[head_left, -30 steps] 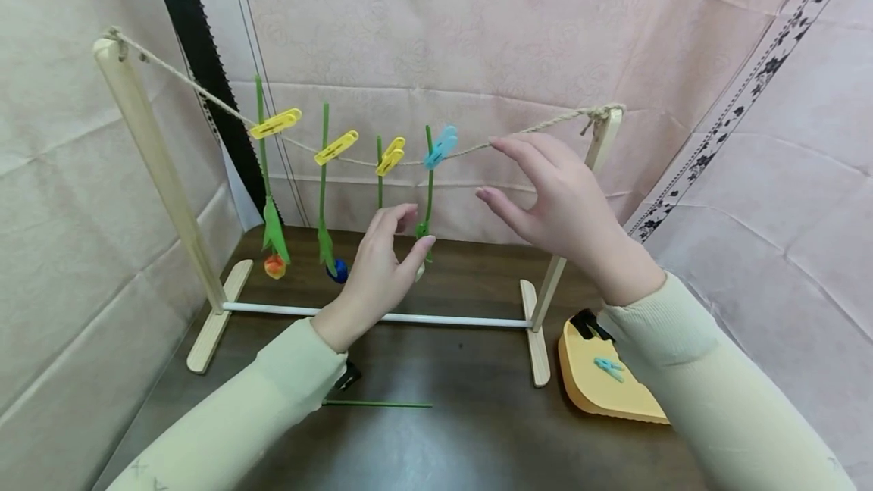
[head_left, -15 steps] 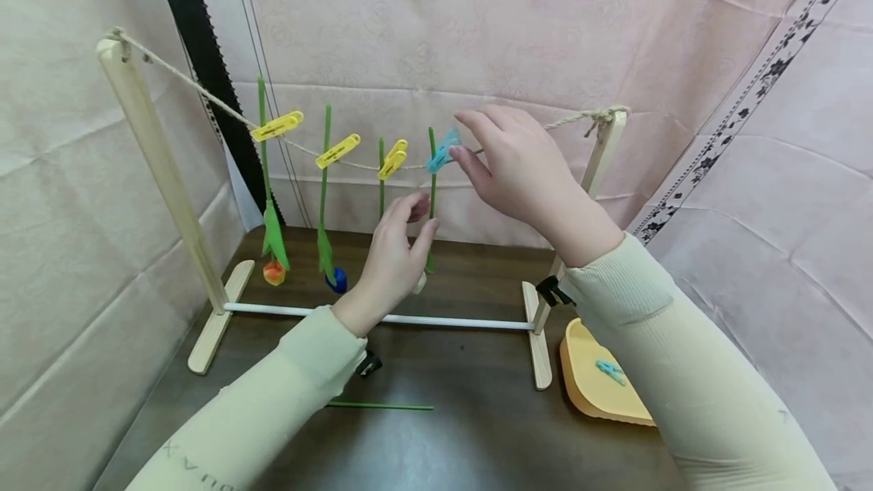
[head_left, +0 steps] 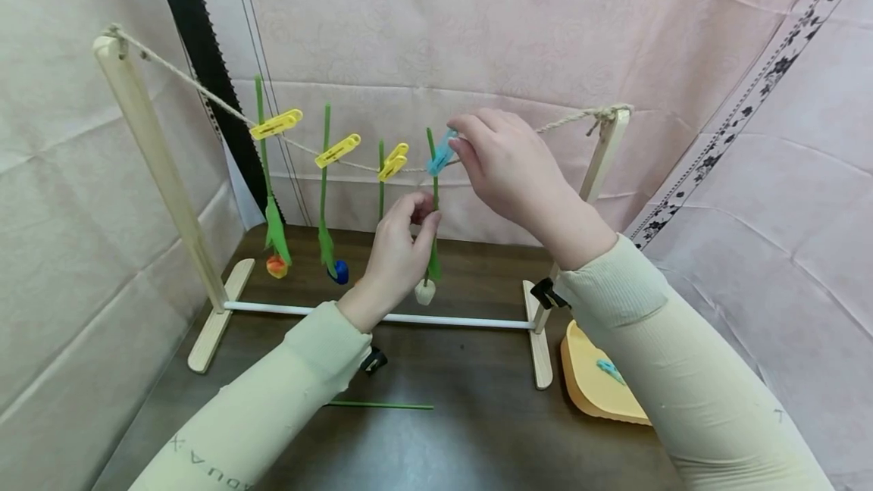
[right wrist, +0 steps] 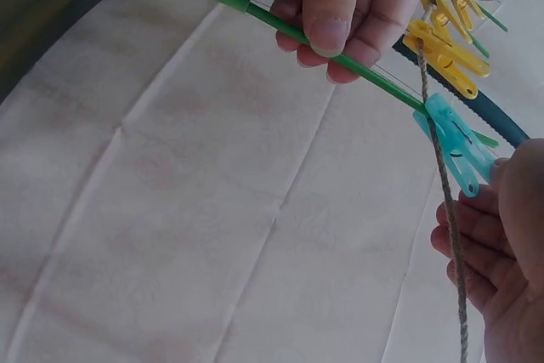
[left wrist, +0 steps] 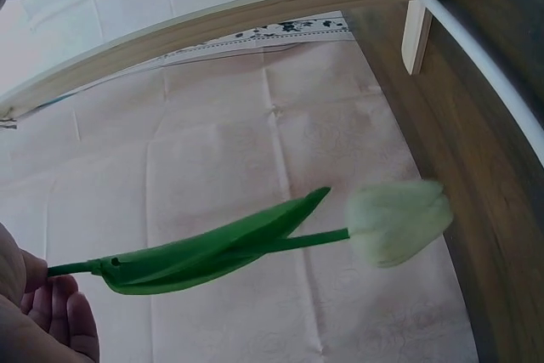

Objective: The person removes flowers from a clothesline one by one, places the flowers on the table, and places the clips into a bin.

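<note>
My left hand pinches the green stem of a white tulip, which hangs bloom down with its leaf below my fingers. A light blue clothespin clips the upper stem to the rope. At the clothespin's handle end, my right hand holds it between thumb and fingertips. Left of it on the same rope, yellow clothespins hold an orange tulip, a blue tulip and another green stem, whose lower part my left hand hides.
Wooden posts carry the rope, joined low down by a white rod. A yellow tray with light blue clothespins stands at the right, partly behind my sleeve. A green stem lies on the dark table.
My right hand has moved left from beside the rope to the blue clothespin and grips it. My left hand has come slightly right and closed on the white tulip's stem.
</note>
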Demonstrator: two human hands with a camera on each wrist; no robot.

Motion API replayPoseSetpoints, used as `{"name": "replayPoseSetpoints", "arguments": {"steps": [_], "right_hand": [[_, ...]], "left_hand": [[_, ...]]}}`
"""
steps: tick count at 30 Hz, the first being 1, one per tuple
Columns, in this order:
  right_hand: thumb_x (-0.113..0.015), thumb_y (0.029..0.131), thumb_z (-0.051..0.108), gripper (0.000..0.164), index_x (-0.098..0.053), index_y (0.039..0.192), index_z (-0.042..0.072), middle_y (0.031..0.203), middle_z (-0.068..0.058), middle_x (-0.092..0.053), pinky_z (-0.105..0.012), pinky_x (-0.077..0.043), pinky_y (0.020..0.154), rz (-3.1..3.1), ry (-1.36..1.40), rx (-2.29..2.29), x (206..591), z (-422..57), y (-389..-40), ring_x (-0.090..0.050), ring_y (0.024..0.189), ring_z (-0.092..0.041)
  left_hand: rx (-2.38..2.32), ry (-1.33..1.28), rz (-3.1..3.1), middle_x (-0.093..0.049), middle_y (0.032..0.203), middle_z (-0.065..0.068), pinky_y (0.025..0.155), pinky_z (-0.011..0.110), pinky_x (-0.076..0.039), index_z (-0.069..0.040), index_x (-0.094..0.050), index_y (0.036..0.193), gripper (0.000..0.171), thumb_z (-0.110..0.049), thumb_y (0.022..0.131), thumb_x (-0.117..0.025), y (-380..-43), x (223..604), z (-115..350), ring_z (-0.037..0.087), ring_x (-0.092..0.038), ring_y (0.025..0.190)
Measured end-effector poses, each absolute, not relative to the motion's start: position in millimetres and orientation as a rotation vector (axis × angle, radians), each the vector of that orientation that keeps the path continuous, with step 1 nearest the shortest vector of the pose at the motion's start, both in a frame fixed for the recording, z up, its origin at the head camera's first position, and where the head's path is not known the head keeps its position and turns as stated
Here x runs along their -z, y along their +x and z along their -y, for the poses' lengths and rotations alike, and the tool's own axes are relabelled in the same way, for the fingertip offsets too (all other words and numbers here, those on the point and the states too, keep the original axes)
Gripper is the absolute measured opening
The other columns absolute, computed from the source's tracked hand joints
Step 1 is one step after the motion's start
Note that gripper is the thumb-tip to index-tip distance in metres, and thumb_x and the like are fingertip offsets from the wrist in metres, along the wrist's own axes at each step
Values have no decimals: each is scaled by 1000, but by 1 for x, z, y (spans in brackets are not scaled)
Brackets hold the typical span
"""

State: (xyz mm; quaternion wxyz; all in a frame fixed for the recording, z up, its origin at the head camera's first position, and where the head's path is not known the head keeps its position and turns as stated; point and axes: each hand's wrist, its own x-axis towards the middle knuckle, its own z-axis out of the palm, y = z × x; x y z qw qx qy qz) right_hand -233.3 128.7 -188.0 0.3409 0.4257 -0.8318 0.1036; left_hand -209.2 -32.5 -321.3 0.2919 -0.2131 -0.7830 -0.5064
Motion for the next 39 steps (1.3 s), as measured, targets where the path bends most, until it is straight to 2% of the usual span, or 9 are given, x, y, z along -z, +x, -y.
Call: {"name": "replayPoseSetpoints", "arguments": {"steps": [4, 11, 16, 20, 28, 34, 39], "right_hand": [[-52, 100, 12, 19, -62, 109, -2, 95, -11, -64, -42, -43, 93, 2162, 1123, -308, 190, -127, -232, -58, 86, -28], [-58, 97, 9, 11, -61, 103, 0, 89, -9, -60, -40, -42, 80, 2176, 1165, -447, 193, -125, -230, -52, 78, -24], [-60, 96, 7, 6, -61, 97, 2, 86, -8, -60, -38, -41, 77, 2135, 1216, -534, 194, -124, -228, -50, 77, -21], [-60, 96, 6, 5, -62, 94, 1, 84, -8, -61, -36, -41, 75, 2087, 1233, -568, 194, -123, -228, -51, 76, -21], [-59, 96, 4, 6, -63, 98, 0, 91, -8, -63, -36, -44, 81, 2028, 1154, -685, 193, -123, -221, -56, 87, -21], [-58, 97, 9, 11, -62, 100, -2, 93, -9, -63, -33, -43, 79, 1951, 1154, -698, 192, -127, -218, -56, 88, -18], [-61, 95, 9, 13, -63, 104, -1, 96, -9, -64, -34, -42, 78, 1993, 1114, -733, 198, -135, -216, -56, 89, -19]], "left_hand": [[1349, -554, 2110, -59, 100, 5, 74, 30, -50, -3, -57, 111, 17, -13, 98, -57, -208, 321, 34, 16, -56, 91], [1349, -557, 2128, -58, 99, 5, 74, 32, -50, -2, -57, 108, 13, -10, 98, -57, -206, 323, 36, 17, -56, 90], [1336, -568, 2148, -57, 97, 5, 74, 29, -50, -3, -56, 107, 11, -10, 97, -58, -206, 326, 38, 16, -56, 90], [1342, -580, 2152, -57, 98, 5, 78, 32, -50, -2, -56, 109, 14, -8, 97, -59, -205, 330, 40, 16, -56, 90], [1340, -590, 2158, -58, 99, 7, 79, 38, -50, -1, -57, 111, 16, -7, 96, -59, -202, 336, 45, 18, -54, 89], [1322, -601, 2176, -58, 100, 6, 78, 32, -49, -1, -58, 109, 15, -5, 95, -60, -198, 341, 46, 17, -53, 89], [1301, -616, 2224, -59, 100, 4, 77, 32, -49, -3, -59, 109, 14, -8, 96, -60, -193, 346, 52, 15, -54, 89]]}}
